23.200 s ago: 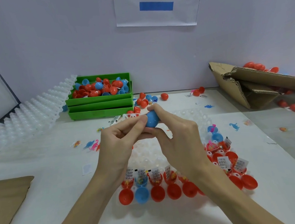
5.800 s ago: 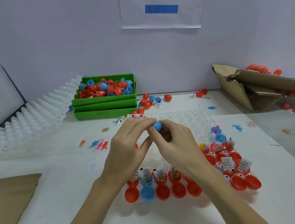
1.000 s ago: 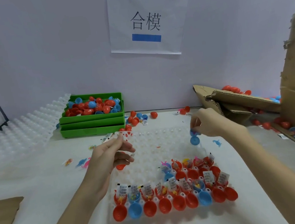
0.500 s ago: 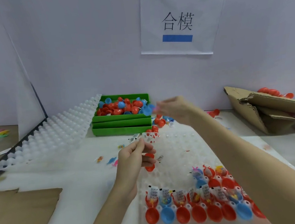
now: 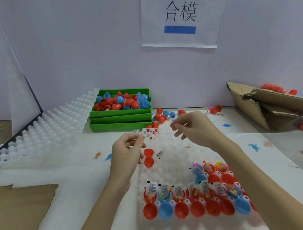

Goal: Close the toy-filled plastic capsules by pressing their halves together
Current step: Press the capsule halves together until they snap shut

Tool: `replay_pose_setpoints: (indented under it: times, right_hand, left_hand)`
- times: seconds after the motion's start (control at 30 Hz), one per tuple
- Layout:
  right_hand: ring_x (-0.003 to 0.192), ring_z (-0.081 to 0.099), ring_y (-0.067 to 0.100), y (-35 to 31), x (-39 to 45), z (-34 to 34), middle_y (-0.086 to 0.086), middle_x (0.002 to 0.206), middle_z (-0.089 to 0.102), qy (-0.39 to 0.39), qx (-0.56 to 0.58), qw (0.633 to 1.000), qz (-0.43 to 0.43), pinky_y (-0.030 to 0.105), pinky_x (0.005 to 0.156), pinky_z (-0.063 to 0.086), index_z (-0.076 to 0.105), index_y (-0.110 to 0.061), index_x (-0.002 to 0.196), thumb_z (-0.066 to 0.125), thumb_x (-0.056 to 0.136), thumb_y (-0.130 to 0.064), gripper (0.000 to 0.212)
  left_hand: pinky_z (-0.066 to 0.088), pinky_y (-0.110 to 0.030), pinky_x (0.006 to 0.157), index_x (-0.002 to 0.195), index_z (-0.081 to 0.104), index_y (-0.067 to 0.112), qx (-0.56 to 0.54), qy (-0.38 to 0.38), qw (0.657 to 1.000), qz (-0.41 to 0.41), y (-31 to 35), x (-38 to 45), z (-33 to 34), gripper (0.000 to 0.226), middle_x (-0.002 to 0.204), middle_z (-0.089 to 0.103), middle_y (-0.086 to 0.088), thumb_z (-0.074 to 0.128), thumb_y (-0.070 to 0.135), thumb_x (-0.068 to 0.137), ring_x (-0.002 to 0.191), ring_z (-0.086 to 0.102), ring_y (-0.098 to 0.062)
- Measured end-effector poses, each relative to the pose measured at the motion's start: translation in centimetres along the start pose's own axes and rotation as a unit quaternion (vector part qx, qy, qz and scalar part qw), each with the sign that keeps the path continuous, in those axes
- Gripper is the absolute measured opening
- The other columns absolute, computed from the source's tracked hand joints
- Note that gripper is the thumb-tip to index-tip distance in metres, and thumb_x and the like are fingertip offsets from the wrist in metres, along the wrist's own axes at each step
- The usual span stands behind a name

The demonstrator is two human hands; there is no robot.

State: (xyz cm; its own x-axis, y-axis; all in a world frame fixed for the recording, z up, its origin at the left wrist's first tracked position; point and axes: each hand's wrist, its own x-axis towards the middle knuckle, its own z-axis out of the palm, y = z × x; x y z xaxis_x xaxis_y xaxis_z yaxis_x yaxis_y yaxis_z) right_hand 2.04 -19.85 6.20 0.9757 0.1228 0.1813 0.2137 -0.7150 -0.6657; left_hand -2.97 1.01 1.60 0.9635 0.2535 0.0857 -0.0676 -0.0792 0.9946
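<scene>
A clear dimpled tray (image 5: 170, 150) lies on the table in front of me. Its near rows hold open red and blue capsules (image 5: 197, 208), hinged halves side by side, with small toys and paper slips (image 5: 178, 191) in the back halves. My left hand (image 5: 128, 151) hovers over the tray's left edge with curled fingers; its lower fingers hold an open red capsule (image 5: 149, 157) that hangs beside it. My right hand (image 5: 192, 129) hovers over the tray's far side, fingers loosely curled, with nothing visible in it.
Stacked green trays (image 5: 121, 118) of loose red and blue capsules stand at the back. White dimpled trays (image 5: 45, 130) lean at the left. A torn cardboard box (image 5: 259, 106) sits at the right, flat cardboard (image 5: 16, 215) at the front left. Loose capsules and tiny toys are scattered about.
My right hand carried a blue capsule from the tray's right side toward the green trays; now it is back over the tray without it. The left hand kept the red capsule.
</scene>
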Motion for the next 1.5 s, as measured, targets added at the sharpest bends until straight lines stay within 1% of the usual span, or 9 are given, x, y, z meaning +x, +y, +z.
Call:
replay_pose_setpoints:
  times: [0.17, 0.33, 0.63, 0.73, 0.87, 0.97, 1.1, 1.2, 1.5]
  right_hand:
    - [0.078, 0.07, -0.006, 0.9, -3.8, 0.0, -0.012, 0.093, 0.074, 0.029, -0.012, 0.999, -0.021, 0.011, 0.064, 0.053, 0.075, -0.024, 0.102, 0.058, 0.104, -0.015, 0.02]
    - [0.075, 0.069, -0.001, 1.3, -5.3, 0.7, -0.013, 0.089, 0.073, 0.038, -0.008, 0.999, -0.03, 0.009, 0.068, 0.052, 0.077, -0.021, 0.099, 0.057, 0.104, -0.013, 0.022]
    - [0.076, 0.067, 0.0, 1.5, -5.8, 1.6, -0.019, 0.089, 0.069, 0.028, -0.006, 0.999, -0.043, 0.008, 0.068, 0.05, 0.075, -0.025, 0.097, 0.056, 0.104, -0.014, 0.023]
    - [0.078, 0.066, 0.001, 1.5, -5.9, 1.8, -0.021, 0.088, 0.067, 0.023, -0.012, 0.999, -0.048, 0.01, 0.071, 0.051, 0.075, -0.025, 0.098, 0.056, 0.104, -0.014, 0.023]
    - [0.079, 0.066, 0.001, 1.4, -5.7, 2.1, -0.02, 0.089, 0.066, 0.022, -0.017, 0.998, -0.052, 0.012, 0.072, 0.052, 0.076, -0.024, 0.099, 0.055, 0.104, -0.014, 0.023]
    - [0.08, 0.067, 0.002, 1.4, -5.7, 2.0, -0.019, 0.09, 0.067, 0.022, -0.015, 0.998, -0.052, 0.013, 0.073, 0.053, 0.075, -0.025, 0.1, 0.056, 0.104, -0.013, 0.023]
    - [0.078, 0.068, 0.001, 1.8, -5.7, 1.5, -0.018, 0.09, 0.068, 0.027, -0.014, 0.999, -0.044, 0.009, 0.069, 0.051, 0.075, -0.024, 0.099, 0.057, 0.104, -0.014, 0.022]
    - [0.077, 0.068, 0.002, 1.9, -5.6, 1.3, -0.017, 0.09, 0.069, 0.035, -0.012, 0.999, -0.04, 0.008, 0.065, 0.051, 0.075, -0.023, 0.099, 0.056, 0.104, -0.013, 0.022]
    - [0.078, 0.067, 0.0, 2.4, -5.6, 0.6, -0.015, 0.093, 0.071, -0.01, -0.051, 0.998, -0.023, 0.006, 0.064, 0.049, 0.076, -0.026, 0.103, 0.061, 0.101, -0.007, 0.024]
  left_hand:
    - [0.045, -0.023, 0.067, 0.096, 0.073, 0.027, 0.283, -0.054, 0.954, 0.082, -0.4, 0.1, -0.7, 0.004, 0.096, 0.066, 0.009, 0.076, 0.027, 0.094, 0.073, 0.057, -0.006]
    - [0.042, -0.021, 0.075, 0.096, 0.073, 0.027, 0.382, -0.093, 0.915, 0.093, -1.1, 0.0, -0.2, 0.004, 0.103, 0.057, 0.008, 0.075, 0.03, 0.094, 0.082, 0.054, -0.005]
    - [0.052, -0.014, 0.066, 0.092, 0.076, 0.024, 0.268, -0.017, 0.95, 0.157, -0.7, 0.1, -0.1, 0.004, 0.09, 0.07, 0.009, 0.078, 0.021, 0.093, 0.074, 0.066, -0.007]
    - [0.062, -0.028, 0.065, 0.091, 0.076, 0.022, 0.135, 0.013, 0.986, 0.095, 0.6, 1.1, 0.0, 0.004, 0.081, 0.076, 0.003, 0.078, 0.019, 0.093, 0.063, 0.073, -0.015]
    - [0.061, -0.02, 0.07, 0.11, 0.073, 0.011, 0.025, 0.026, 0.999, 0.022, 4.0, 6.6, 0.7, 0.017, 0.098, 0.078, -0.005, 0.076, 0.013, 0.094, 0.07, 0.078, -0.014]
    - [0.062, -0.027, 0.081, 0.129, 0.059, -0.001, -0.059, 0.027, 0.997, -0.037, 7.7, 11.6, 1.0, 0.034, 0.119, 0.071, -0.014, 0.069, 0.011, 0.1, 0.091, 0.078, -0.025]
    - [0.062, -0.025, 0.07, 0.119, 0.057, 0.005, 0.043, -0.021, 0.999, -0.025, 8.2, 12.7, 0.9, 0.013, 0.107, 0.069, -0.01, 0.05, 0.005, 0.108, 0.089, 0.075, -0.022]
    - [0.062, -0.028, 0.08, 0.121, 0.066, 0.008, 0.175, -0.026, 0.983, 0.052, 4.9, 10.0, 0.3, 0.02, 0.112, 0.071, -0.004, 0.054, 0.006, 0.105, 0.098, 0.072, -0.02]
    - [0.051, -0.017, 0.066, 0.1, 0.078, 0.018, 0.177, -0.083, 0.97, 0.144, -2.2, 2.0, -0.2, 0.012, 0.083, 0.076, 0.007, 0.066, 0.017, 0.101, 0.074, 0.064, -0.002]
